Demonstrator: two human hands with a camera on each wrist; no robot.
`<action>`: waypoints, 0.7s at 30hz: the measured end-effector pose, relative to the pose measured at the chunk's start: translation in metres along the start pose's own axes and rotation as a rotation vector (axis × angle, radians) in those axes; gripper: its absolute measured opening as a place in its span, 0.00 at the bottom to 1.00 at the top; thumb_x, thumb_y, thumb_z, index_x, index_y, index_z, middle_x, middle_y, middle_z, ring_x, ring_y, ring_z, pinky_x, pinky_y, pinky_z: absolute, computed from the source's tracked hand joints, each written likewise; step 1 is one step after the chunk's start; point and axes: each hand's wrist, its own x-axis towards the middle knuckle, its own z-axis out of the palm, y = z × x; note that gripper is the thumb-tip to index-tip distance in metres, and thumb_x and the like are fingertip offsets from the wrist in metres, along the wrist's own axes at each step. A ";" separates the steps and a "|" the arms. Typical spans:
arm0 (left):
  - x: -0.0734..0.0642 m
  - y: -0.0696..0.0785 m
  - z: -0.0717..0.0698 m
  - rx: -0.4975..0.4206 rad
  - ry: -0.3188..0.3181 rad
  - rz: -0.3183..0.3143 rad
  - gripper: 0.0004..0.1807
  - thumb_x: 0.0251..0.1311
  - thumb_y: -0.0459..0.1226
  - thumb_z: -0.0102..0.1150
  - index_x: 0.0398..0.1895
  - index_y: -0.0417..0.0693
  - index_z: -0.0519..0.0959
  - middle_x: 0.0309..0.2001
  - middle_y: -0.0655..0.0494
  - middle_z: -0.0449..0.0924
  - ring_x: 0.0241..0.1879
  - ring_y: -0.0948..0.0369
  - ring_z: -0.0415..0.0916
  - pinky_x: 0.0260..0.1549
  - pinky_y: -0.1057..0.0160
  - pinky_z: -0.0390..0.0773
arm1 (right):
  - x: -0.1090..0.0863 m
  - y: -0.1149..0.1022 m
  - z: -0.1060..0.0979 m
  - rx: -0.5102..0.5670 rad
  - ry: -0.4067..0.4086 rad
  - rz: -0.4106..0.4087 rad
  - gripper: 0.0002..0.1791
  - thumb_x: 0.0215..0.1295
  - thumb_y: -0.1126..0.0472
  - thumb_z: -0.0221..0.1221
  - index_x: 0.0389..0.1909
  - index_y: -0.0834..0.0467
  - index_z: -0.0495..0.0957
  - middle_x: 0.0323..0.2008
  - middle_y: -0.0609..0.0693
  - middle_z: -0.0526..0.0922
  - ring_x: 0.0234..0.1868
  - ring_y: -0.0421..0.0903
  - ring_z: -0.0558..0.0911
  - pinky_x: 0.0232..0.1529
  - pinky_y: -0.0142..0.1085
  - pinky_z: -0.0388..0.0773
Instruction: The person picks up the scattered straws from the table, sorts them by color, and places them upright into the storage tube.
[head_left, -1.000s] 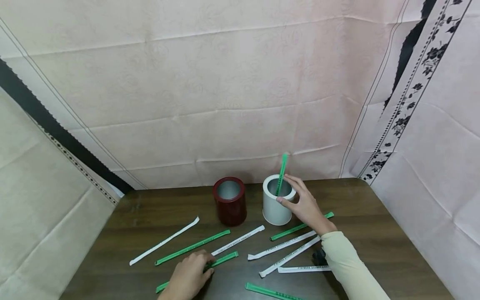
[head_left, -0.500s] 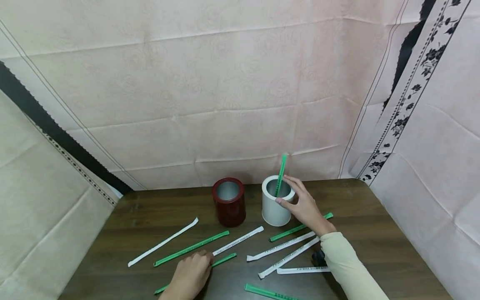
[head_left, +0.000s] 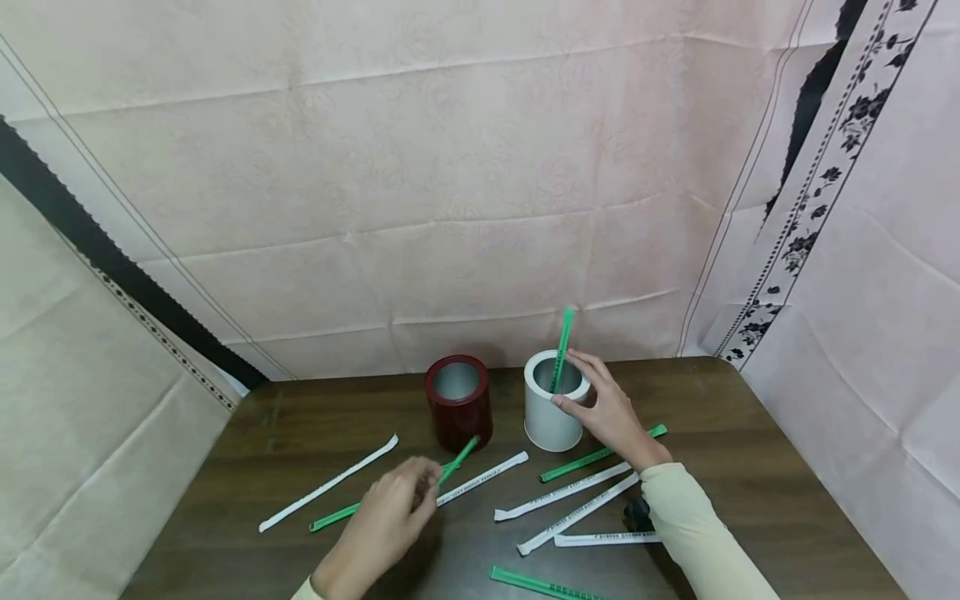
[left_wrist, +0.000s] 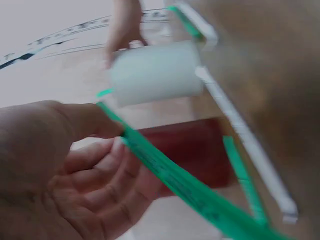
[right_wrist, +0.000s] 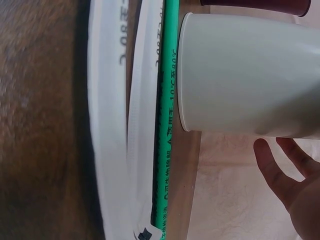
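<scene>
In the head view, my left hand [head_left: 390, 517] pinches a green wrapped straw [head_left: 464, 452] above the table. The left wrist view shows this straw held between thumb and fingers, slanting across the picture. My right hand [head_left: 611, 412] holds the white cup [head_left: 551, 427] at its right side, thumb at the front and fingers toward the back rim. Another green straw [head_left: 564, 337] leans upright inside that cup. To the left stands a dark red cup [head_left: 459, 423], whose visible inside shows no straw. The right wrist view shows fingertips [right_wrist: 262, 150] against the white cup's side.
White straws [head_left: 330, 483] and green straws [head_left: 543, 583] lie scattered on the brown wooden table [head_left: 247, 450]. A small black object [head_left: 638, 515] sits beside the right forearm. Pale patterned cloth [head_left: 420, 167] hangs behind and at both sides.
My left hand has lifted a green straw off the table and moved slightly up and away, tilting the straw's far end toward the red cup. My right hand stays on the white cup.
</scene>
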 end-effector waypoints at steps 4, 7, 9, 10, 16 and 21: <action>0.028 0.024 -0.019 -0.176 0.131 0.029 0.12 0.60 0.28 0.64 0.46 0.48 0.79 0.35 0.64 0.78 0.32 0.70 0.76 0.27 0.71 0.77 | -0.002 0.001 -0.003 -0.003 0.005 0.011 0.42 0.59 0.36 0.65 0.74 0.37 0.62 0.71 0.36 0.59 0.72 0.50 0.62 0.61 0.65 0.65; 0.050 0.042 -0.034 -0.321 0.226 0.099 0.14 0.61 0.27 0.63 0.49 0.48 0.79 0.37 0.62 0.79 0.33 0.67 0.78 0.27 0.68 0.80 | -0.003 0.000 -0.002 -0.006 0.003 0.008 0.42 0.60 0.36 0.65 0.74 0.39 0.62 0.72 0.38 0.59 0.72 0.52 0.63 0.60 0.66 0.65; 0.064 0.052 -0.043 -0.406 0.290 0.164 0.15 0.61 0.27 0.63 0.50 0.48 0.79 0.39 0.60 0.81 0.35 0.66 0.80 0.27 0.65 0.82 | -0.002 -0.001 -0.001 -0.011 -0.002 0.006 0.42 0.60 0.36 0.65 0.74 0.39 0.61 0.72 0.39 0.59 0.72 0.53 0.63 0.60 0.66 0.66; 0.071 0.058 -0.046 -0.437 0.323 0.190 0.15 0.61 0.27 0.63 0.50 0.48 0.79 0.40 0.58 0.81 0.35 0.65 0.81 0.28 0.64 0.83 | -0.002 -0.001 -0.001 -0.012 -0.005 0.004 0.42 0.60 0.36 0.64 0.74 0.39 0.61 0.72 0.39 0.59 0.72 0.53 0.63 0.60 0.66 0.66; 0.110 0.083 -0.048 -0.618 0.480 0.262 0.12 0.64 0.32 0.62 0.50 0.47 0.79 0.39 0.53 0.82 0.39 0.61 0.84 0.34 0.63 0.84 | -0.003 -0.002 0.002 -0.009 -0.004 0.010 0.42 0.60 0.35 0.64 0.74 0.38 0.61 0.72 0.39 0.59 0.71 0.52 0.64 0.59 0.65 0.68; 0.140 0.092 -0.028 -0.684 0.534 0.311 0.11 0.66 0.33 0.60 0.51 0.44 0.78 0.40 0.51 0.83 0.40 0.58 0.85 0.35 0.63 0.84 | -0.003 -0.002 0.003 -0.022 0.011 0.004 0.42 0.60 0.34 0.63 0.74 0.38 0.61 0.72 0.40 0.59 0.71 0.51 0.65 0.59 0.63 0.69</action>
